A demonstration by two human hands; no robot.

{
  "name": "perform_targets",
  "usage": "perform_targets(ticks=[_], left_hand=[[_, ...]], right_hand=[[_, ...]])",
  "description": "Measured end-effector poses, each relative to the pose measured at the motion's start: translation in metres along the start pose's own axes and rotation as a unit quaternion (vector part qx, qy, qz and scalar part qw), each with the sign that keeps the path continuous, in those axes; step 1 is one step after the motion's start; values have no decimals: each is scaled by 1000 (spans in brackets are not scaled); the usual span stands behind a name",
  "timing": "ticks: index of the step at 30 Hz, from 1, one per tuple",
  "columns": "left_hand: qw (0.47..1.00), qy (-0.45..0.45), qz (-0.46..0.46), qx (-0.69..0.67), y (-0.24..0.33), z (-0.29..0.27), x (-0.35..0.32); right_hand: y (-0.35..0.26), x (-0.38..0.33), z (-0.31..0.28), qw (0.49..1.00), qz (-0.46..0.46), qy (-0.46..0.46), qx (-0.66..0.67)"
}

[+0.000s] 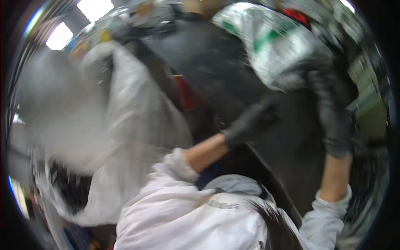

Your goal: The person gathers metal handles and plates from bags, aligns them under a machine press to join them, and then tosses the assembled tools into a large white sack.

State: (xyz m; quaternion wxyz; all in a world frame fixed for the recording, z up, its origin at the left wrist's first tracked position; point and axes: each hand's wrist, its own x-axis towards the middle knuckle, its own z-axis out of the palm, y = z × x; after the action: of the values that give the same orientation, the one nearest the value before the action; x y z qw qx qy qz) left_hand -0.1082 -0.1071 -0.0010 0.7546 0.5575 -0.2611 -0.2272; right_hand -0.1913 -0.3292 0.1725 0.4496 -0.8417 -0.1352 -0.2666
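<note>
Both of my hands wear dark gloves and are smeared by motion. My right hand (331,106) is at the near end of a shiny silver-white plastic bag (273,43) with green print. Its fingertips overlap the bag's lower edge, but the blur hides whether they grip it. Lower and to the left, my left hand (252,121) reaches over a black flat surface (204,54), short of the bag. How its fingers are bent does not show, and nothing can be made out in them.
On the left hangs a large white woven sack (135,108) with dark contents low down. A blurred pale grey shape (62,112) overlaps it. A red object (183,92) stands at the black surface's left edge. Mixed bags and packaging (146,14) lie at the back.
</note>
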Motion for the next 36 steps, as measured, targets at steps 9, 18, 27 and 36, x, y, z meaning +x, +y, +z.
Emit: perform_targets(ticks=[9,18,27,36], left_hand=[[596,-148,351,707,-26,22,151],[590,-117,261,755,-23,27,299],[472,-11,352,808,91,-7,460],[395,-35,424,814,113,-73,518]], right_hand=[[112,-120,16,905,394,58,146],[178,-121,4,877,443,69,171],[278,-14,23,969,125,77,-196],[429,165,21,939,244,-204,-129]])
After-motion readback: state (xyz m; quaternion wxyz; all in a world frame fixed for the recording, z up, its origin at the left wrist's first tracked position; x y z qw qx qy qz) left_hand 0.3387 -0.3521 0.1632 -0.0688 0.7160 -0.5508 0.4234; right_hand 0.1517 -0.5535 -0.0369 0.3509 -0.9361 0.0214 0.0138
